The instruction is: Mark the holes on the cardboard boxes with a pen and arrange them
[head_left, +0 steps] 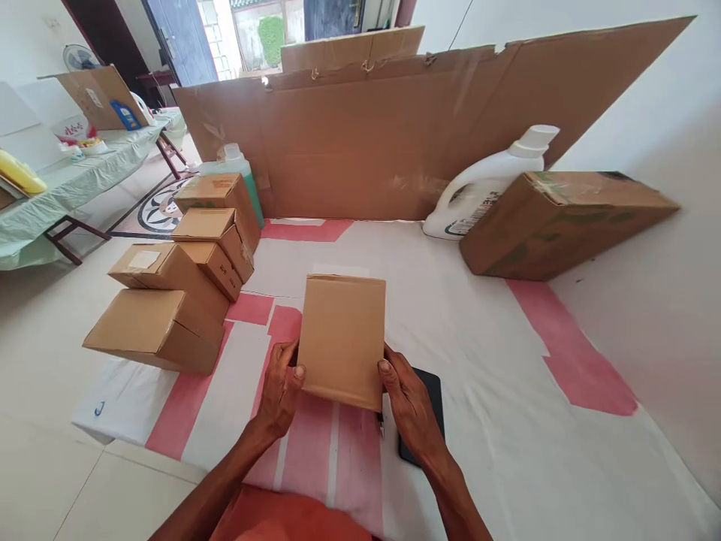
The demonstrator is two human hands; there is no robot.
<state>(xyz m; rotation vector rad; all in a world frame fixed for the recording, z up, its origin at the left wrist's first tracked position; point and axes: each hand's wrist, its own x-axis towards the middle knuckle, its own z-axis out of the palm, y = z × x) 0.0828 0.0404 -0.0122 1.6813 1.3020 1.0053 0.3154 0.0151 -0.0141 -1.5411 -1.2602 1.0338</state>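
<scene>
A small cardboard box is gripped between the person's two hands above the near half of the table, between the middle of the near edge and the centre; whether its underside touches the cloth cannot be told. The left hand has its thumb on the box's near left corner and its fingers bent against the left side, their tips partly hidden. The right hand presses its thumb to the right edge of the box's upper face, while its other fingers go out of sight behind that side, so whether they are spread or together cannot be told. A pen-like object pokes out from under the near right corner of the box, and a black slab lies just beyond the right hand, partly covered by it. Along the table's left edge stands a row of five cardboard boxes, ending at a bottle of green liquid near the far left corner. A tall cardboard panel stands upright along the far edge. Near the far right corner, a white jug with a handle is partly hidden by a large cardboard box. The cloth is white with pink bands, one running by the right edge. Off to the left, a second table has a pale green cover.
</scene>
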